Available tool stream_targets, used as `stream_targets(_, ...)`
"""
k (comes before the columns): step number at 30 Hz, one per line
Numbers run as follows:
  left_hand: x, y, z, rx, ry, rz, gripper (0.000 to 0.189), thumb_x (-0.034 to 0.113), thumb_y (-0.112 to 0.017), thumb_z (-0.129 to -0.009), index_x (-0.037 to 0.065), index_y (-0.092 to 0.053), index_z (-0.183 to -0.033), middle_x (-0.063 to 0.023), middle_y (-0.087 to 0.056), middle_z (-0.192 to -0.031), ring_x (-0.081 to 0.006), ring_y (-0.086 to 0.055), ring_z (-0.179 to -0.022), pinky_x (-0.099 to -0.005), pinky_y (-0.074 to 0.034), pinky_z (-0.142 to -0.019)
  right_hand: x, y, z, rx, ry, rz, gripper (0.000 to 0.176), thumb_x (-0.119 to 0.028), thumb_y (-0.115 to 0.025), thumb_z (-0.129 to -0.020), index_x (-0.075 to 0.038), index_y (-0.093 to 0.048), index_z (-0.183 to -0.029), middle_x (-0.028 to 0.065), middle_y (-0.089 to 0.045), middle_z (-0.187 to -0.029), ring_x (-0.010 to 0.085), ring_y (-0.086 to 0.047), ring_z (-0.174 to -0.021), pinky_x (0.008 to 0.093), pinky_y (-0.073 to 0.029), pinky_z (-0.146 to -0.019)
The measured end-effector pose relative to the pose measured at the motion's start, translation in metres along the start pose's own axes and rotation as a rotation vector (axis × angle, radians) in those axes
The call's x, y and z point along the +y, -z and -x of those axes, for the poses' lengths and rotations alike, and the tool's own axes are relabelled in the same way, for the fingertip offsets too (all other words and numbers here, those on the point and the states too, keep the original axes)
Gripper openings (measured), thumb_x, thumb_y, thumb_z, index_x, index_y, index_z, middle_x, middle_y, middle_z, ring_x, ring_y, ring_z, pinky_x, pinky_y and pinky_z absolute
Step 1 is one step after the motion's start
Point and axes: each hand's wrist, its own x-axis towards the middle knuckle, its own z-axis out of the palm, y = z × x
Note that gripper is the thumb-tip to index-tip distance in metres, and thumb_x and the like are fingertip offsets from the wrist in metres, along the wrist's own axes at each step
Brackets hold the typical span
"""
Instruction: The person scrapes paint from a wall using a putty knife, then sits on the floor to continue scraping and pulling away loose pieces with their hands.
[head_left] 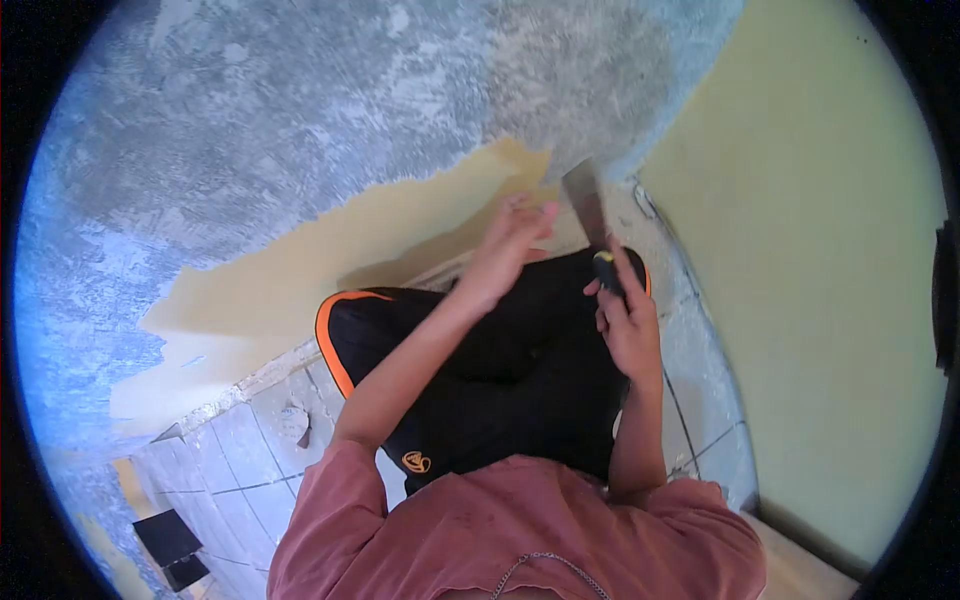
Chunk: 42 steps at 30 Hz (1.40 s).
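Observation:
My right hand (628, 318) is closed round the black-and-yellow handle of a putty knife (586, 196), one finger stretched along it toward the blade. The wide metal blade tilts up toward the wall, slightly blurred. To its left, my left hand (512, 242) is raised, with its fingers loosely bent and apart; motion smears the fingertips, and I see nothing held in it. Beyond both hands is a wall with a mottled grey scraped area (400, 120) above a remaining strip of yellow paint (290, 265) with a ragged edge.
A pale yellow wall (820, 260) rises close on the right. My bent knees in black trousers (500, 380) with orange trim lie below my hands. White floor tiles (255, 460) carry a small round pale patch (294, 424). A black flat object (167, 538) is at lower left.

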Motion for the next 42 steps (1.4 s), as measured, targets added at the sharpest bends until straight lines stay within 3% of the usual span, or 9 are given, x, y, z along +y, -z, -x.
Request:
stream_targets(7,-0.031,-0.025,-0.004,-0.127,0.05,0.661,0.043,0.036,-0.045,-0.092,0.004,-0.04,-0.119,-0.0107,-0.051,-0.113,-0.0238,-0.056,-0.097,-0.036,-0.045,-0.088,-0.018,0.021,-0.001,-0.114,0.471,0.673,0.056,0.004,-0.054,-0.07,-0.009,-0.05,-0.124,0.0161,-0.049,-0.115,0.0227,-0.058,-0.088,0.0277,-0.047,-0.078)
stream_targets(9,-0.026,-0.015,0.002,-0.203,0.356,0.825,0.035,0.029,-0.042,-0.094,0.003,-0.041,-0.117,-0.01,-0.053,-0.11,-0.0227,-0.057,-0.094,-0.0357,-0.045,-0.088,-0.027,0.018,0.003,-0.358,-0.079,0.343,0.056,0.006,-0.051,-0.07,-0.01,-0.05,-0.124,0.0146,-0.045,-0.12,0.0171,-0.057,-0.089,0.0235,-0.05,-0.066)
stream_targets(15,-0.036,-0.001,-0.002,0.033,0.258,0.649,0.028,0.019,-0.034,-0.095,0.0,-0.044,-0.114,-0.0108,-0.054,-0.108,-0.0217,-0.056,-0.096,-0.0371,-0.045,-0.087,-0.018,-0.006,0.0,-0.571,0.088,-0.217,0.061,-0.003,-0.064,-0.072,-0.005,-0.041,-0.129,0.0119,-0.035,-0.13,0.0187,-0.052,-0.097,0.0269,-0.051,-0.068)
stream_targets(19,-0.021,-0.01,-0.004,0.067,0.174,0.795,0.028,0.018,-0.036,-0.095,-0.004,-0.043,-0.11,-0.0155,-0.055,-0.105,-0.0247,-0.058,-0.095,-0.0385,-0.048,-0.085,-0.017,-0.024,-0.029,-0.111,0.79,0.328,0.044,-0.012,-0.069,-0.071,-0.005,-0.05,-0.11,0.0143,-0.049,-0.115,0.0256,-0.05,-0.103,0.0371,-0.041,-0.086)
stream_targets(23,0.018,-0.007,-0.001,-0.119,0.281,0.716,0.029,0.022,-0.038,-0.095,-0.002,-0.048,-0.107,-0.0144,-0.057,-0.101,-0.0237,-0.058,-0.092,-0.0364,-0.048,-0.085,-0.054,-0.037,-0.083,-0.004,0.984,-0.324,0.017,-0.014,-0.061,-0.082,-0.006,-0.046,-0.081,0.0093,-0.055,-0.072,0.0226,-0.055,-0.072,0.0371,-0.046,-0.07)
stream_targets(25,0.037,0.02,0.001,-0.224,0.025,0.23,0.022,0.019,-0.044,-0.092,0.0,-0.054,-0.098,-0.0129,-0.06,-0.094,-0.0232,-0.058,-0.088,-0.0354,-0.045,-0.083,-0.099,-0.026,-0.093,-0.216,0.905,-0.633,0.018,-0.015,-0.055,-0.087,-0.008,-0.04,-0.078,0.005,-0.044,-0.06,0.0152,-0.044,-0.048,0.0305,-0.043,-0.05)
stream_targets(27,0.057,0.042,0.009,0.182,-0.896,-0.606,0.014,0.012,-0.051,-0.087,0.0,-0.057,-0.09,-0.0164,-0.061,-0.088,-0.0271,-0.059,-0.083,-0.0368,-0.045,-0.079,-0.145,-0.019,-0.101,-0.415,0.96,-0.788,0.019,-0.018,-0.052,-0.089,-0.009,-0.038,-0.08,0.0012,-0.034,-0.054,0.0113,-0.034,-0.04,0.0257,-0.035,-0.039)
stream_targets(29,0.045,0.068,0.005,0.508,-1.239,-0.698,0.007,0.002,-0.06,-0.073,0.003,-0.06,-0.08,-0.0141,-0.059,-0.08,-0.0269,-0.057,-0.078,-0.0357,-0.045,-0.07,-0.17,-0.024,-0.098,-0.477,1.142,-0.727,0.016,-0.018,-0.048,-0.09,-0.009,-0.039,-0.081,0.0008,-0.035,-0.054,0.0096,-0.033,-0.039,0.0244,-0.032,-0.037)
stream_targets(42,0.017,0.087,-0.016,0.524,-1.349,-1.102,0.015,0.003,-0.059,-0.059,0.013,-0.059,-0.071,0.0028,-0.054,-0.058,-0.0136,-0.046,-0.055,-0.0277,-0.03,-0.061,-0.104,-0.065,-0.108,-0.069,1.475,-0.354,0.018,-0.005,-0.042,-0.08,-0.009,-0.03,-0.066,0.0019,-0.039,-0.049,0.0072,-0.035,-0.035,0.0208,-0.032,-0.032)
